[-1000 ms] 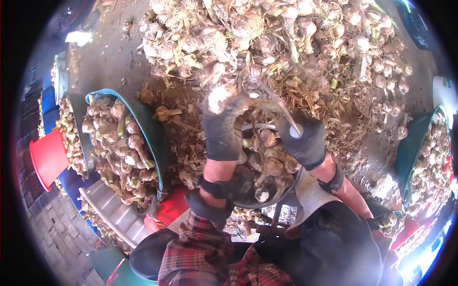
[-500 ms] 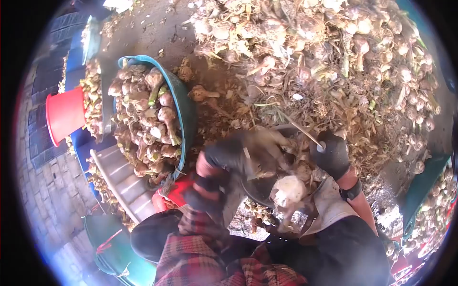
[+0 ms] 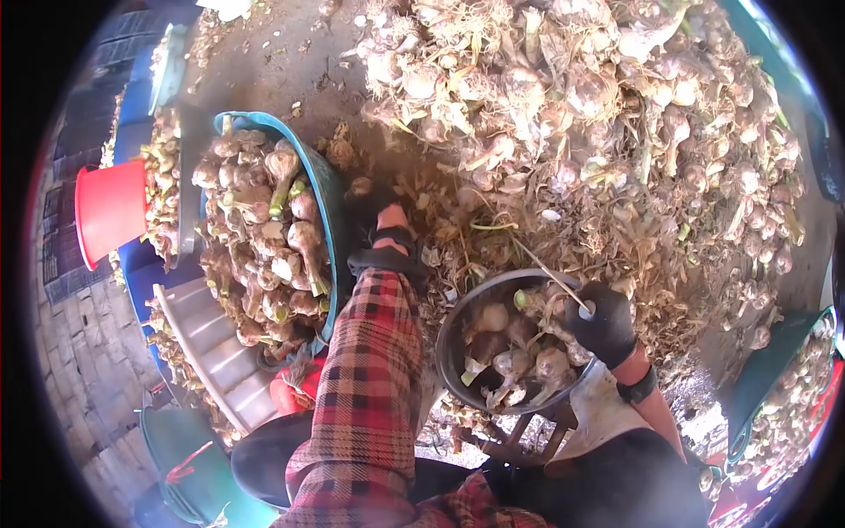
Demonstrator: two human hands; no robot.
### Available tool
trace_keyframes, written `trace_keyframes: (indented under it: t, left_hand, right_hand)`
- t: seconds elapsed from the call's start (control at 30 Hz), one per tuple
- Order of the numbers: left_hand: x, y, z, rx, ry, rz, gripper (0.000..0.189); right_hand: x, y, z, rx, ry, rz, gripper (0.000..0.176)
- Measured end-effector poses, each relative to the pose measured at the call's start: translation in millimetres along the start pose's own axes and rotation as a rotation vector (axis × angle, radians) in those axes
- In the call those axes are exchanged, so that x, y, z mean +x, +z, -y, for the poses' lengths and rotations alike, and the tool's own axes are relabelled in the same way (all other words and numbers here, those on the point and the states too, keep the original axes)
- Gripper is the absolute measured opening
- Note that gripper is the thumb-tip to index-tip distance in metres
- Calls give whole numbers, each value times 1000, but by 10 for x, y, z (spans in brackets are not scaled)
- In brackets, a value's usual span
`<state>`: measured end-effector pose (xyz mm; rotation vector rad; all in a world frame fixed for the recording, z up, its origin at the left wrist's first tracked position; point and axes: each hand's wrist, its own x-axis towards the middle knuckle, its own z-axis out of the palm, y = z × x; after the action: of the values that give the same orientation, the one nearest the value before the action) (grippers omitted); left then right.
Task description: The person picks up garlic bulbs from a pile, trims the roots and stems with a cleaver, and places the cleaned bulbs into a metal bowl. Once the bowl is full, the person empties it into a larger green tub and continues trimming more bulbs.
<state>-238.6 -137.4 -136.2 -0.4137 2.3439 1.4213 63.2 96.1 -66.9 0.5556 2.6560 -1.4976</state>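
Head view: left hand (image 3: 374,207) was outstretched in the narrow gap between blue tub (image 3: 333,189) and garlic pile (image 3: 572,97), near a loose bulb (image 3: 359,186); could not tell its finger state. Right hand (image 3: 603,324) was fisted around knife (image 3: 550,275) at the rim of metal bowl (image 3: 444,339). Husks crowded the ground.

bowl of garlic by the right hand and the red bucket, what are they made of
Bowl: likely metal, dull grey with a thin bright rim; the right hand, gripping a thin tool, rests at its edge. Red bucket: probably plastic, smooth, evenly coloured, slightly glossy.
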Motion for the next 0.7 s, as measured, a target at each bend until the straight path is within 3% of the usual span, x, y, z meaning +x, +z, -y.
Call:
trace_keyframes:
  t: [0.2, 0.27, 0.33, 0.4, 0.43, 0.5, 0.53, 0.57, 0.63, 0.67, 0.7]
  left_hand:
    - [-845, -377, 162, -199, 289, 3, 33]
    - [-459, -56, -77, -277, 373, 13, 40]
    - [-596, 60, -121, -326, 408, 36, 44]
    - [-862, 175, -251, -84, 677, 269, 59]
    - [-1041, 239, -343, -93, 670, 287, 59]
    - [-1455, 374, -614, -157, 534, 563, 57]
    - [-1706, 440, -809, -493, 210, 653, 60]
    - [-1707, 431, -679, -495, 206, 668, 60]
    - [-1633, 386, -390, 251, 875, 788, 57]
    - [-1706, 449, -287, 61, 698, 711, 50]
    - [-1696, 486, -256, 61, 697, 718, 50]
  right_hand:
    - [41, -96, 82, 25, -12, -92, 14]
    - [55, -101, 113, 44, 30, -166, 15]
    - [97, -176, 153, 37, -1, -164, 13]
    - [144, -248, 249, -45, -81, -187, 15]
    - [171, -303, 297, -83, -115, -150, 18]
    - [245, -424, 459, -84, -203, -222, 16]
    - [253, -469, 510, -107, -201, -216, 18]
    - [257, -503, 538, -127, -201, -208, 21]
    - [258, -565, 550, -158, -243, -212, 25]
    - [254, -592, 572, -199, -246, -219, 22]
    - [244, -611, 575, -239, -250, -224, 19]
